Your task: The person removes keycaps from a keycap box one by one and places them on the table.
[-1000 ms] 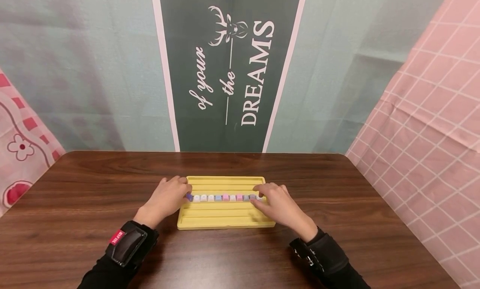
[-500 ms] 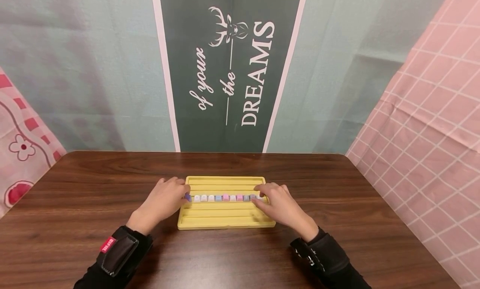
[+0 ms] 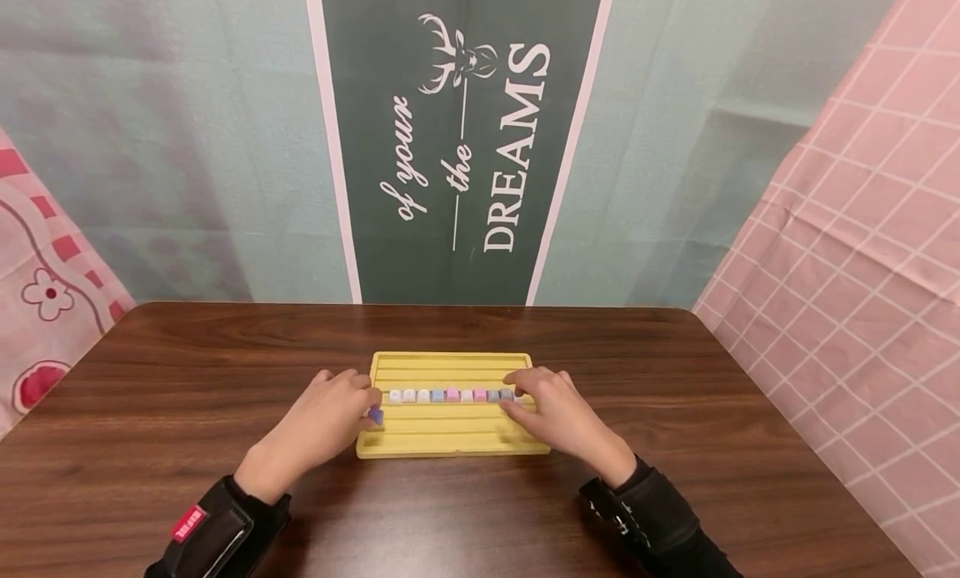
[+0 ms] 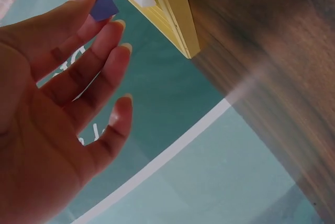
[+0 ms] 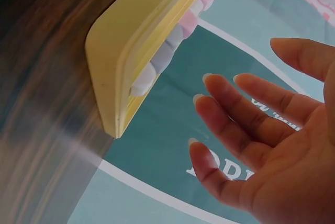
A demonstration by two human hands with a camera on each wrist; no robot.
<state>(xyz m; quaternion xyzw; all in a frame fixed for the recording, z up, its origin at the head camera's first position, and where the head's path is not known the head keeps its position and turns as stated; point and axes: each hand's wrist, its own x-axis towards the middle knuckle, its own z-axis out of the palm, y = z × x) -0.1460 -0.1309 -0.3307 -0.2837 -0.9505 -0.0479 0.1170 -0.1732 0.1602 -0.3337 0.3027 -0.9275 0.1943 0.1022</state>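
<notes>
A yellow ridged tray (image 3: 450, 446) lies on the table with a row of small keycaps along its middle groove, among them a pink keycap (image 3: 453, 395) and a blue keycap (image 3: 438, 396). At the tray's left edge, my left hand (image 3: 326, 420) pinches a purple keycap (image 3: 377, 416) between thumb and index finger. The left wrist view shows that purple keycap (image 4: 104, 5) held off the tray, the other fingers loosely bent. Over the row's right end hovers my right hand (image 3: 557, 413); in the right wrist view its fingers are spread and hold nothing. It partly hides a white keycap (image 5: 143, 80).
The dark wooden table (image 3: 450, 520) extends around the tray. Behind it hangs a green and grey-blue cloth (image 3: 435, 270) with white lettering. A pink checked cloth (image 3: 862, 270) hangs at the right, and a pink patterned cloth (image 3: 45, 253) at the left.
My left hand has lifted the purple keycap out of the row's left end and drawn it toward me. The right hand has hardly moved.
</notes>
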